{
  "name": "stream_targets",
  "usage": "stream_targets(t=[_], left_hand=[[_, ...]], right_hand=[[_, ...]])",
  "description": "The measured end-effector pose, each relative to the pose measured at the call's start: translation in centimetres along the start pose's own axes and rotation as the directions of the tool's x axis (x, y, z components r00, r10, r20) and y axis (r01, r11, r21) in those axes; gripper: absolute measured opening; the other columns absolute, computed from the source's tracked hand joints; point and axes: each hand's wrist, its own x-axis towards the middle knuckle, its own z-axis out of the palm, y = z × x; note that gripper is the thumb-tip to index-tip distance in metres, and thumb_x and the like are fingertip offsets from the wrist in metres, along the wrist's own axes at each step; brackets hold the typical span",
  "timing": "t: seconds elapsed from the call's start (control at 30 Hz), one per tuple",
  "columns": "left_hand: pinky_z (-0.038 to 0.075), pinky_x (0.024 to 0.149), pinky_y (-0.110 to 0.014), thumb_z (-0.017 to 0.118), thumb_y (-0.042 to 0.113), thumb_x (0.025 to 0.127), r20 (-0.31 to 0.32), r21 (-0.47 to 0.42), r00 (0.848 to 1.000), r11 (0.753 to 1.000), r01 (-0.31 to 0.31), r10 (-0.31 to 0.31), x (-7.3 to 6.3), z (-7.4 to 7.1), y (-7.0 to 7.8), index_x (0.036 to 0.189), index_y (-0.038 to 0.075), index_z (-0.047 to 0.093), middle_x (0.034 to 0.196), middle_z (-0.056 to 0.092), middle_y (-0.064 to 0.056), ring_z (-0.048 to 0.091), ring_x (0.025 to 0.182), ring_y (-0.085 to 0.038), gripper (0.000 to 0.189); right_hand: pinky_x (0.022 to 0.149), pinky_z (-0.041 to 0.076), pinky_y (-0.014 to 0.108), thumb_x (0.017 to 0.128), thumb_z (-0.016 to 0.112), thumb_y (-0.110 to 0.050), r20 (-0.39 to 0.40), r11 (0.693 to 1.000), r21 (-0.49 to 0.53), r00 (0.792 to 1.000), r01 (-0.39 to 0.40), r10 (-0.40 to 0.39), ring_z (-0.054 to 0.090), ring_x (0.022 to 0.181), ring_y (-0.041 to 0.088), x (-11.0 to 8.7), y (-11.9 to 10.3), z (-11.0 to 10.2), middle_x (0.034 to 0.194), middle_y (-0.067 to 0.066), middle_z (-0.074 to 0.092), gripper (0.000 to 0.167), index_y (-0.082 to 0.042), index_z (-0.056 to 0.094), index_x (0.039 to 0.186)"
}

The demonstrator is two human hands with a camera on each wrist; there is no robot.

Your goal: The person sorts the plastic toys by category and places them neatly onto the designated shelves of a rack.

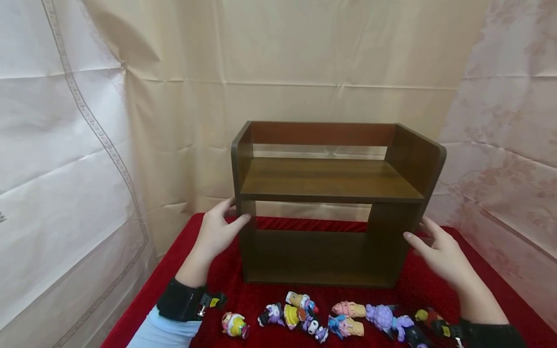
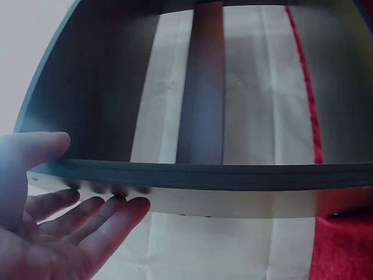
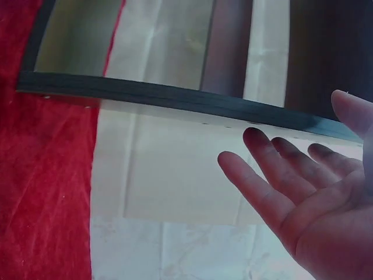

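A dark brown two-tier wooden shelf [image 1: 330, 179] stands upright with its open front toward me. My left hand [image 1: 217, 229] is at its left side panel [image 2: 245, 178]. The left thumb [image 2: 44, 146] overlaps the front edge, while the fingers extend straight along the outer face, their tips right at it. On the other side, my right hand [image 1: 444, 251] is spread beside the right side panel [image 1: 415, 164]. In the right wrist view its fingers [image 3: 250, 181] are straight and loose, just off the outer face, with the thumb near the front edge.
Several small toy figures lie in front of the shelf on a red cloth [image 1: 174, 290]: a yellow-and-pink one [image 1: 235, 325], a purple fuzzy one [image 1: 380, 316], a pink cone-shaped one [image 1: 348, 309]. Beige curtains [image 1: 304, 58] hang behind, and pale fabric walls stand left and right.
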Motion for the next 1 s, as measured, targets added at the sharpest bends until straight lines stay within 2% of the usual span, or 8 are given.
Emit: stream_targets(t=[0.2, 0.37, 0.57, 0.73, 1.0], left_hand=[[0.059, 0.086, -0.046, 0.073, 0.021, 0.095, 0.023, -0.082, 1.000, 0.996, 0.016, -0.014, 0.1, -0.4, -0.2, 0.144, 0.013, 0.058, 0.133, 0.066, -0.012, 0.065, 0.116, -0.031, 0.051], [0.058, 0.088, -0.048, 0.074, 0.024, 0.094, 0.026, -0.162, 0.999, 0.986, 0.047, -0.043, -0.2, -0.6, -0.4, 0.146, 0.014, 0.057, 0.135, 0.065, -0.011, 0.062, 0.119, -0.034, 0.055], [0.057, 0.091, -0.044, 0.076, 0.024, 0.094, 0.043, -0.222, 0.998, 0.973, 0.061, -0.053, -0.8, -0.4, -1.1, 0.149, 0.017, 0.054, 0.140, 0.062, -0.007, 0.060, 0.125, -0.032, 0.060], [0.057, 0.091, -0.041, 0.077, 0.018, 0.093, 0.036, -0.242, 0.997, 0.967, 0.075, -0.068, -1.4, -0.4, -2.0, 0.148, 0.015, 0.056, 0.140, 0.062, -0.007, 0.059, 0.124, -0.032, 0.059], [0.056, 0.092, -0.035, 0.076, 0.018, 0.093, 0.046, -0.298, 0.996, 0.951, 0.086, -0.076, -1.8, 0.1, -2.5, 0.146, 0.015, 0.057, 0.139, 0.062, -0.011, 0.059, 0.125, -0.028, 0.057]], right_hand=[[0.072, 0.058, 0.022, 0.105, 0.058, -0.030, -0.030, 1.000, 0.014, 0.999, 0.016, -0.016, 0.067, 0.107, 0.046, -0.3, -0.2, -0.4, 0.148, 0.039, 0.040, 0.072, -0.003, 0.022, 0.161], [0.074, 0.052, 0.014, 0.105, 0.058, -0.031, -0.056, 0.999, 0.026, 0.998, 0.018, -0.016, 0.066, 0.109, 0.040, -0.4, -0.5, 0.0, 0.147, 0.035, 0.045, 0.070, -0.004, 0.025, 0.161], [0.075, 0.051, 0.012, 0.106, 0.056, -0.032, -0.054, 0.996, 0.087, 0.998, -0.015, 0.020, 0.055, 0.120, 0.049, -0.5, -0.3, 0.8, 0.149, 0.033, 0.043, 0.069, -0.004, 0.025, 0.161], [0.077, 0.052, 0.013, 0.106, 0.056, -0.031, -0.040, 0.992, 0.126, 0.999, -0.013, 0.019, 0.052, 0.124, 0.048, -0.4, -0.2, 1.2, 0.151, 0.031, 0.042, 0.068, -0.005, 0.025, 0.161], [0.076, 0.054, 0.015, 0.106, 0.056, -0.032, -0.036, 0.994, 0.102, 0.999, -0.037, 0.041, 0.055, 0.122, 0.048, -0.6, 0.2, 1.4, 0.149, 0.033, 0.043, 0.068, -0.001, 0.026, 0.159]])
